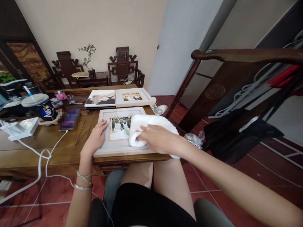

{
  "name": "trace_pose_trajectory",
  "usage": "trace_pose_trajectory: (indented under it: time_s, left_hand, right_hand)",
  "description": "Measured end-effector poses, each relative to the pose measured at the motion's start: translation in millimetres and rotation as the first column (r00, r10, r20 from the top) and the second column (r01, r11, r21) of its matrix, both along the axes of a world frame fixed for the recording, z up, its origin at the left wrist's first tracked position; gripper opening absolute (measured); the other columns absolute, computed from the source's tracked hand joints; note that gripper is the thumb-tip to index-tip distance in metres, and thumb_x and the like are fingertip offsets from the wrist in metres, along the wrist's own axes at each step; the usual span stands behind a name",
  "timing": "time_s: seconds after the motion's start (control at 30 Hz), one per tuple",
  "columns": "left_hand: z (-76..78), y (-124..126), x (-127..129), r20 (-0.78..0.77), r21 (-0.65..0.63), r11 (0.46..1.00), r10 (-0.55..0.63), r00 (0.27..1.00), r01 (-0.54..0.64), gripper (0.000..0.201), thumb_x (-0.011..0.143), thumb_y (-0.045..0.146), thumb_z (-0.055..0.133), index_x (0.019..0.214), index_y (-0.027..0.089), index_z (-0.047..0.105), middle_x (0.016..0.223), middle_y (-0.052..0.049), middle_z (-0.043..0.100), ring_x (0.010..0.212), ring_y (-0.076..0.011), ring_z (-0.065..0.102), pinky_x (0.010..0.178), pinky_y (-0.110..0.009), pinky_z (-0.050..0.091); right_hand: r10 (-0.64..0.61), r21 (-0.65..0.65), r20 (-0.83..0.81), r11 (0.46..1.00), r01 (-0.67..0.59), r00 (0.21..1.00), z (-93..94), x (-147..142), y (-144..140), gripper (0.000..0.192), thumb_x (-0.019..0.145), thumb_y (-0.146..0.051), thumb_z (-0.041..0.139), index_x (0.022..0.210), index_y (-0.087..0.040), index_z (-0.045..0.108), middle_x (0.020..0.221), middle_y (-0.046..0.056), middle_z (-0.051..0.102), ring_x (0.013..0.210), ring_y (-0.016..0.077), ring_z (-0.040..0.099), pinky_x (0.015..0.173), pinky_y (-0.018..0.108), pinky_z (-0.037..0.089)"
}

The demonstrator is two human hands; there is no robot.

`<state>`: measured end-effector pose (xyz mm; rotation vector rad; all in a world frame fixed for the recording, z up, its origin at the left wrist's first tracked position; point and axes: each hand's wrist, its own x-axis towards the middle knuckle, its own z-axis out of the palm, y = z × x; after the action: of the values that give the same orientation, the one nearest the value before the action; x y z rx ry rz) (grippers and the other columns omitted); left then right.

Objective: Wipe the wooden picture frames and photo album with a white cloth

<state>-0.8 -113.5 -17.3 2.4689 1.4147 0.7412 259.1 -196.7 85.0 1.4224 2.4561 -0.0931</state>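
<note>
Item: framed photo (119,132), bench's near edge. My left hand (96,137) steadies it, flat; right hand (156,137) presses white cloth (151,124), mid-wipe. Next I judge: sweep leftward.

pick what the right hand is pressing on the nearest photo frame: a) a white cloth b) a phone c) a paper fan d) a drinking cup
A: the right hand lies flat on a folded white cloth that rests on the glass of the nearest frame, while the left hand rests on the frame's left edge.
</note>
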Motion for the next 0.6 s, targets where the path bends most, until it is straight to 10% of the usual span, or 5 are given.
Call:
trace_pose_trajectory:
  time_s: [0.13, 0.33, 0.6]
  left_hand:
    - [-1.1, 0, 0, -0.011, 0.008, 1.000, 0.003, 1.000, -0.003, 0.055, 0.085, 0.007, 0.032, 0.134, 0.005, 0.058, 0.148, -0.015, 0.051, 0.145, -0.0247, 0.036, 0.123, -0.046, 0.028]
    - [-0.6, 0, -2, -0.006, -0.006, 1.000, -0.010, 1.000, 0.010, 0.057, 0.083, 0.005, 0.034, 0.133, 0.010, 0.060, 0.147, -0.012, 0.053, 0.145, -0.0246, 0.037, 0.122, -0.049, 0.030]
    - [1.3, -1, -3, -0.011, -0.016, 1.000, -0.007, 1.000, 0.007, 0.055, 0.087, 0.009, 0.032, 0.134, 0.005, 0.059, 0.147, -0.014, 0.051, 0.146, -0.0246, 0.036, 0.123, -0.046, 0.027]
  right_hand:
    - [0.018, -0.070, -0.066, 0.997, -0.023, 0.998, 7.5, -4, -15, 0.042, 0.080, 0.000, 0.044, 0.103, -0.017, 0.074, 0.113, 0.017, 0.071, 0.121, 0.0305, 0.059, 0.098, 0.042, 0.044]
    - [-0.078, 0.157, -0.110, 0.983, 0.095, 0.991, -39.2, -9, 40, 0.061, 0.077, 0.002, 0.046, 0.133, -0.018, 0.062, 0.157, 0.010, 0.040, 0.150, 0.0340, 0.020, 0.116, 0.068, 0.010]
    - [-0.017, 0.333, -0.120, 0.941, 0.056, 0.993, -56.1, -7, 99, 0.060, 0.078, 0.001, 0.046, 0.133, -0.015, 0.061, 0.158, 0.013, 0.037, 0.148, 0.0362, 0.023, 0.114, 0.067, 0.019]
